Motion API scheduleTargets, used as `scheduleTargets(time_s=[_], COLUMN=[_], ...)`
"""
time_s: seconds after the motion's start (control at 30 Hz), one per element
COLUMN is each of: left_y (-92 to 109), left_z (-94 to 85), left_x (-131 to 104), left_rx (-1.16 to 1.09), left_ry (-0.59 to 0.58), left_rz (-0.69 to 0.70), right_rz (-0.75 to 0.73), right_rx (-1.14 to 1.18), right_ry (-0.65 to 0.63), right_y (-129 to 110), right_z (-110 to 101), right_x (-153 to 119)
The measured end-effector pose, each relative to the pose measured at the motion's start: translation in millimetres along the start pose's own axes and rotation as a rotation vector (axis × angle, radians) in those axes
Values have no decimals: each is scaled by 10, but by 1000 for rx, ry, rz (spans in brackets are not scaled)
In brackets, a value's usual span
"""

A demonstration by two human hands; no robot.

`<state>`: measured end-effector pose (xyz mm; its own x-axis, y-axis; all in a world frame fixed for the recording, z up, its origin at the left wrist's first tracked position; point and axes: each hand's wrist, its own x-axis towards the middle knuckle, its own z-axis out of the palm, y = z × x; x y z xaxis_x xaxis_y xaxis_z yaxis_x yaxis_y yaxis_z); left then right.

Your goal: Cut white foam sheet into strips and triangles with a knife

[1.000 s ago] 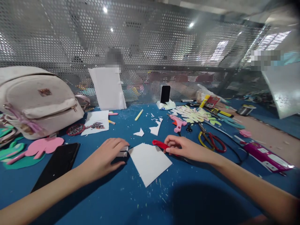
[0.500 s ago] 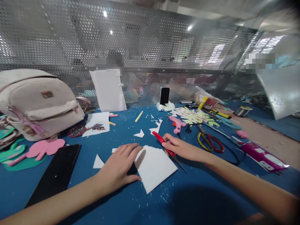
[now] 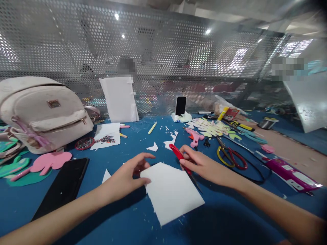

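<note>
A white piece of card or thick paper (image 3: 176, 195) with a ragged top edge lies in front of me, tilted slightly. My left hand (image 3: 130, 175) pinches its left corner, thumb on top and fingers curled behind. In my right hand (image 3: 201, 165) are red-handled scissors (image 3: 176, 152); the handle points away from me and the dark blades run back past the card's right edge. Small white offcuts (image 3: 153, 147) lie beyond the card, and a white triangular scrap (image 3: 106, 175) shows behind my left forearm.
At left are a backpack (image 3: 43, 112), a dark phone (image 3: 62, 185) and pink foam shapes (image 3: 52, 161). A pink glue gun (image 3: 195, 136), pale strips (image 3: 212, 126), pliers (image 3: 231, 156) and a purple packet (image 3: 292, 173) lie at right. A perforated metal screen (image 3: 158, 51) stands behind.
The card has come toward me and slightly right. My left hand has gone from lying spread beside it to pinching its corner. The scissors have shifted a little right and nearer.
</note>
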<state>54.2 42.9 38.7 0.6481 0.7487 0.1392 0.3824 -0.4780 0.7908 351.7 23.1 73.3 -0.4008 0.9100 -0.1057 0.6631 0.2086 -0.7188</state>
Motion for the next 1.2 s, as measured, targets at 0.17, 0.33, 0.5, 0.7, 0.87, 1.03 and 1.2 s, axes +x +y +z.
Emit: scheduleTargets(time_s=[0.17, 0.33, 0.5, 0.7, 0.87, 1.03, 1.2], left_y=[330, 405, 315, 274, 305, 218, 57], left_z=[94, 343, 595, 862, 948, 961, 733], left_x=[-275, -487, -420, -273, -174, -186, -318], left_rx=[175, 923, 1054, 1107, 1057, 955, 808], left_ry=[209, 97, 92, 107, 105, 109, 93], left_rz=[365, 833, 789, 648, 674, 666, 593], right_rz=[-23, -99, -175, -171, -281, -368, -477], right_rx=[-70, 240, 402, 327, 286, 224, 164], right_ry=[331, 382, 386, 408, 307, 231, 215], right_y=[210, 259, 159, 31, -39, -6, -1], right_z=[-108, -91, 8, 1, 76, 284, 495], right_x=[-37, -19, -5, -24, -21, 34, 131])
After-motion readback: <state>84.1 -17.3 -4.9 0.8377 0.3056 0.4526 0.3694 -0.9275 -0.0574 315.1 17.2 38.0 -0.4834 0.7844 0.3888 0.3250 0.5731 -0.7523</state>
